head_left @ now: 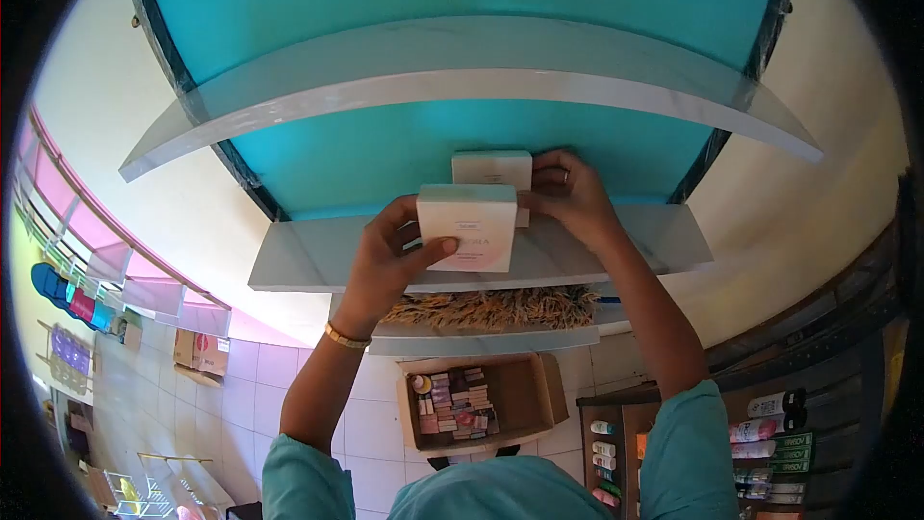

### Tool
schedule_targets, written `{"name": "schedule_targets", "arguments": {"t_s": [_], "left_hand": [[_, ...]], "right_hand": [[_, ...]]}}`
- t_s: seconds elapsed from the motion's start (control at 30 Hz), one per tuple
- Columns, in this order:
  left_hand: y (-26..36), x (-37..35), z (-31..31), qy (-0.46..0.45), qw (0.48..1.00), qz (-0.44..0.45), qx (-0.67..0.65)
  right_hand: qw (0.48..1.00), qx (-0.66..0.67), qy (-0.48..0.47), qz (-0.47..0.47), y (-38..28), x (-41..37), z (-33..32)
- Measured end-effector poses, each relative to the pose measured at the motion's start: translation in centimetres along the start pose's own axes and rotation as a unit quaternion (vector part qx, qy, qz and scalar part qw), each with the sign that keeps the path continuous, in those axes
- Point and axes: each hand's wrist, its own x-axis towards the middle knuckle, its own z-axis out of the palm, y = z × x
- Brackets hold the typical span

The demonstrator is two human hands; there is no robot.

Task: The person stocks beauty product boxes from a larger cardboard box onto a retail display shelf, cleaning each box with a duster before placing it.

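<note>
My left hand (399,248) grips a white box (469,231) with a pinkish lower front, thumb across its face and fingers round its left side. Just behind it, a second white box (491,168) stands upright against the turquoise back panel (346,159). My right hand (570,195) holds that rear box by its right edge, a ring on one finger. The front box hides the rear box's lower left part. Both boxes are at the middle shelf (616,239), which has a pale marbled surface.
An upper shelf (462,85) curves across above my hands. Below hangs a brown shaggy fringe (491,308) over a lower ledge (481,340). On the tiled floor an open cardboard box (529,395) holds many small packages. Bottles and tubes (770,430) fill a rack at the right.
</note>
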Motion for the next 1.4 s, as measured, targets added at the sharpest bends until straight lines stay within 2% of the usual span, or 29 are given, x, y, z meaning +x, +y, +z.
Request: {"name": "schedule_targets", "arguments": {"t_s": [0.1,0.2,0.3,0.4,0.5,0.6,0.7,0.8,0.9,1.0,1.1,1.2,1.3,1.4], "left_hand": [[-0.8,0.5,1.0,0.012,1.0,0.014,0.015],[-1.2,0.8,1.9,0.049,0.993,0.04,0.1],[-1.1,1.0,2.4,0.072,0.973,0.021,0.22],[-2.3,1.6,2.2,0.081,0.982,0.075,0.153],[-2.5,1.7,2.3,0.113,0.977,0.093,0.152],[-1.7,1.4,2.5,0.142,0.976,0.06,0.157],[-2.6,1.7,2.3,0.159,0.961,0.11,0.196],[-2.9,1.9,2.1,0.152,0.952,0.122,0.237],[-3.1,1.8,2.0,0.146,0.951,0.115,0.248],[-3.0,1.7,2.0,0.156,0.973,0.078,0.153],[-3.3,1.7,1.6,0.142,0.976,0.083,0.141],[-3.0,1.5,1.8,0.163,0.961,0.098,0.199],[-3.7,1.7,1.7,0.154,0.973,0.094,0.141],[-3.6,1.6,1.5,0.16,0.967,0.086,0.177]], "right_hand": [[0.999,-0.045,0.005,-0.021,0.2,0.0,-0.1],[0.995,-0.065,0.008,-0.071,1.5,0.4,-0.2],[0.998,-0.038,0.018,-0.041,1.0,0.3,0.0],[0.999,0.044,0.004,0.031,0.2,0.1,-0.1],[0.993,0.08,0.039,0.081,-1.9,-0.7,0.0],[0.997,0.027,0.069,0.038,-2.1,-1.7,-0.2],[0.998,-0.04,0.045,-0.007,-1.7,-2.7,0.0],[0.999,-0.038,0.02,-0.018,-0.6,-2.9,0.4],[1.0,-0.016,0.022,-0.003,-0.9,-3.2,0.5],[1.0,0.002,0.019,0.009,-1.0,-3.4,0.4],[0.999,-0.032,0.024,0.018,-0.4,-3.3,0.3],[0.999,-0.028,0.022,-0.02,0.5,-3.3,0.3],[0.999,-0.03,0.03,-0.007,-0.2,-3.7,0.5],[0.999,-0.029,0.03,-0.003,-0.3,-3.7,0.4]]}}
